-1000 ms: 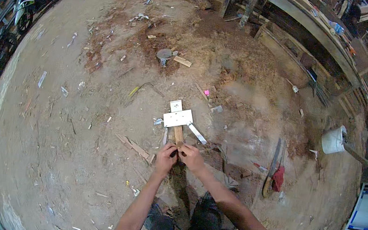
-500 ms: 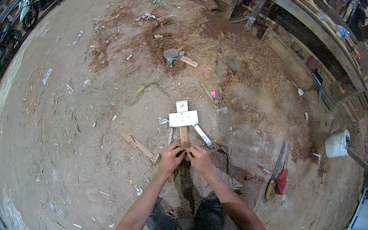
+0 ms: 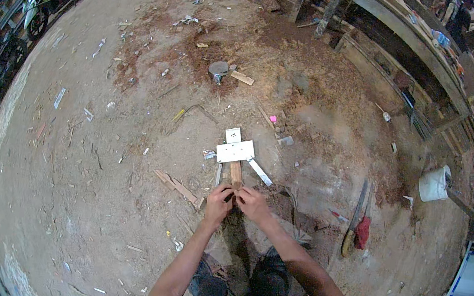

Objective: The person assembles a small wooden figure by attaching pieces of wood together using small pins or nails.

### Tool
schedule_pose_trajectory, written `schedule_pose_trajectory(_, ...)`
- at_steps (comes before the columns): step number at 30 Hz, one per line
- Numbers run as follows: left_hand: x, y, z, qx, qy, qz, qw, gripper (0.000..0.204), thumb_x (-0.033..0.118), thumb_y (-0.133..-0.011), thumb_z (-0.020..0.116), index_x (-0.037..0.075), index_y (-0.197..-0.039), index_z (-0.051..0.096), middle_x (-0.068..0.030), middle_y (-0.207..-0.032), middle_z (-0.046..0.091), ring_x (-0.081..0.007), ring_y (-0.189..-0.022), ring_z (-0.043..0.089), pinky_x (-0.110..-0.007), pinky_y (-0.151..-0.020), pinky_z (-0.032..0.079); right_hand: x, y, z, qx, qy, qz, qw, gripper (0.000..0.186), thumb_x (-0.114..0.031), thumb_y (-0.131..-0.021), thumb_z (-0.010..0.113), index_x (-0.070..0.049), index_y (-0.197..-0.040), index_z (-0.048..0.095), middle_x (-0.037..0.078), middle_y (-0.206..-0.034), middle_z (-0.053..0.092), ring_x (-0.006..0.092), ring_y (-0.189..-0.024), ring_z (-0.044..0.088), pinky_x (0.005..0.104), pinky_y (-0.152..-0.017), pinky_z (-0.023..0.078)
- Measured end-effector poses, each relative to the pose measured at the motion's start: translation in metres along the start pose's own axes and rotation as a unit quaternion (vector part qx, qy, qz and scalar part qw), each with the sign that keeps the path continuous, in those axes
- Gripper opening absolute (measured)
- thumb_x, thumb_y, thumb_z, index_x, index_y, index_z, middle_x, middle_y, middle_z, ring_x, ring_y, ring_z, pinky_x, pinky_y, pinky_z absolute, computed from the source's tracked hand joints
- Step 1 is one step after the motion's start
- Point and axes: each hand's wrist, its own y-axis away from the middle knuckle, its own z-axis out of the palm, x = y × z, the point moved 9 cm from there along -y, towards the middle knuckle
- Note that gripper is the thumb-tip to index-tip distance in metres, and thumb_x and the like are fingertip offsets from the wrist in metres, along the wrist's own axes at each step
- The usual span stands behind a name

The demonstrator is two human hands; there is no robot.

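Note:
My left hand (image 3: pixel 217 204) and my right hand (image 3: pixel 253 205) meet in front of me, fingertips drawn together in a pinch. Whatever they hold is too small or too hidden to make out. Just beyond the fingertips is the near end of a bare wooden strip (image 3: pixel 236 174); touching or only overlapping it, I cannot tell. Its far end runs under a white rectangular board (image 3: pixel 236 151) with small dark marks. A smaller white piece (image 3: pixel 233 135) shows beyond the board. From the board's right corner a narrow white strip (image 3: pixel 260 172) slants toward me.
Split wood pieces (image 3: pixel 177 186) lie left of my hands. To the right are a long-bladed knife (image 3: pixel 356 216), a red cloth (image 3: pixel 362 233) and a white bucket (image 3: pixel 434 185). A wooden workbench (image 3: pixel 410 39) stands far right, motorbikes (image 3: pixel 35 10) far left. Sawdust and scraps litter the ground.
The hands stay pinched together and have shifted only slightly at the near end of the wooden strip. The board and the other things keep their places.

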Motion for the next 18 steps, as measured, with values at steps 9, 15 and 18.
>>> schedule_pose_trajectory(9, 0.002, -0.001, -0.003, -0.005, 0.018, -0.016, 1.0, 0.027, -0.003, -0.072, 0.07, 0.001, -0.098, 0.07, -0.0123, -0.102, 0.068, -0.0317, -0.094, 0.068, -0.037, -0.083, 0.054, -0.002, -0.005, 0.002, -0.02, -0.027, 0.03, 0.999, 0.019, -0.002, -0.081, 0.072, 0.002, -0.098, 0.067, 0.019, -0.101, 0.067, 0.038, -0.091, 0.066, 0.0445, -0.076, 0.056)
schedule_pose_trajectory(15, 0.001, 0.001, -0.007, -0.004, 0.019, -0.003, 1.0, 0.032, -0.004, -0.071, 0.072, 0.003, -0.102, 0.069, -0.0129, -0.104, 0.068, -0.034, -0.094, 0.068, -0.039, -0.08, 0.056, -0.011, -0.008, -0.004, 0.007, -0.035, 0.001, 0.999, 0.017, -0.001, -0.081, 0.072, 0.002, -0.097, 0.066, 0.018, -0.097, 0.067, 0.0376, -0.088, 0.066, 0.0443, -0.073, 0.056)
schedule_pose_trajectory(18, -0.001, 0.001, -0.007, 0.009, 0.011, 0.006, 1.0, 0.031, -0.004, -0.071, 0.073, 0.002, -0.101, 0.069, -0.0126, -0.104, 0.068, -0.0339, -0.093, 0.068, -0.039, -0.079, 0.056, -0.007, -0.007, 0.002, 0.005, -0.014, -0.002, 1.0, 0.016, -0.001, -0.081, 0.072, 0.002, -0.096, 0.066, 0.018, -0.093, 0.067, 0.0373, -0.085, 0.066, 0.0441, -0.072, 0.056)
